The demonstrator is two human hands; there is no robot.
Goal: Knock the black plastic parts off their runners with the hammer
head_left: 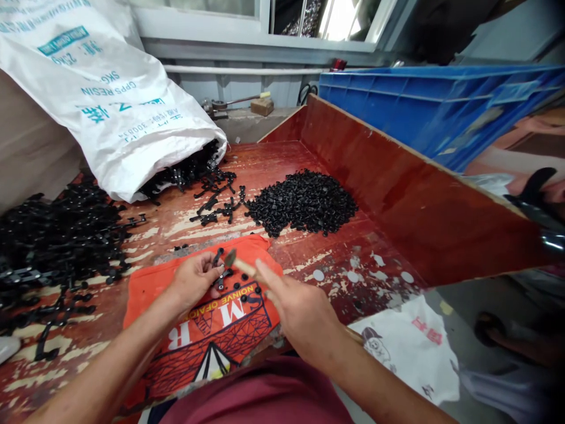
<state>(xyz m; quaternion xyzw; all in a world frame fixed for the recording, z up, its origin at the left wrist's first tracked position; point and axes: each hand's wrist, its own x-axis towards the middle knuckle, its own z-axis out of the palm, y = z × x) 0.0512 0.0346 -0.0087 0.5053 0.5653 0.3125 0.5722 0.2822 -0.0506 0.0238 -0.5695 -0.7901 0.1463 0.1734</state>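
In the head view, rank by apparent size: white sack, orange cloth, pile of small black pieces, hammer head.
1. White sack
2. Orange cloth, though it looks bigger for lying nearer the camera
3. Pile of small black pieces
4. Hammer head, in the right hand

A cloth (pixel 198 335) is lying on the near edge of the workbench (pixel 318 259), and the left hand (pixel 194 280) and right hand (pixel 304 318) are hovering over it, the left pinching a plastic sprue piece (pixel 219 272), the right gripping a small hammer (pixel 241 265) just beside it. Behind the cloth, a heap of small loose parts (pixel 304 203) is sitting toward the bench's right wall (pixel 397 188). A sack (pixel 101 100) is lying at the far left corner, spilling sprues (pixel 212 194) toward the middle. A pile of sprues (pixel 53 241) is spreading along the left edge. Behind the right wall a crate (pixel 441 106) is standing.
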